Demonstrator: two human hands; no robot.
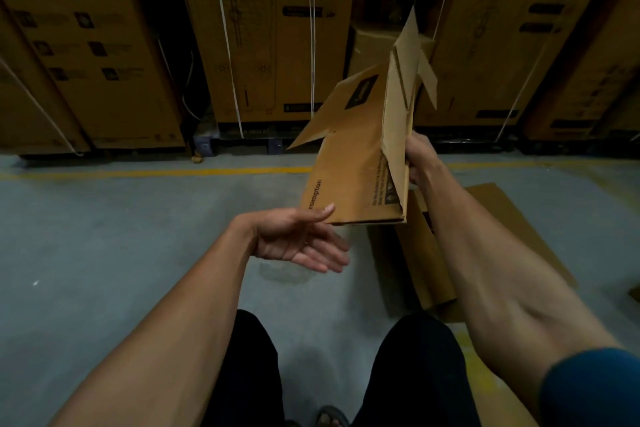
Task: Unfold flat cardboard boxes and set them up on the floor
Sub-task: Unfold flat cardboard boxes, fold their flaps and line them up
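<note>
A brown cardboard box (356, 156), mostly flat and partly opened, hangs in the air in front of me with its flaps splayed at the far end. My right hand (417, 159) grips its right edge, fingers curled round the cardboard. My left hand (301, 239) is palm up with fingers straight, just below and left of the box's near corner; its thumb tip touches the lower left face. More flat cardboard (491, 239) lies on the floor under my right arm.
Tall strapped cartons (249, 38) on pallets line the far side behind a yellow floor line (156, 173). Grey concrete floor (121, 236) spreads to the left. My legs in dark trousers (346, 374) are at the bottom.
</note>
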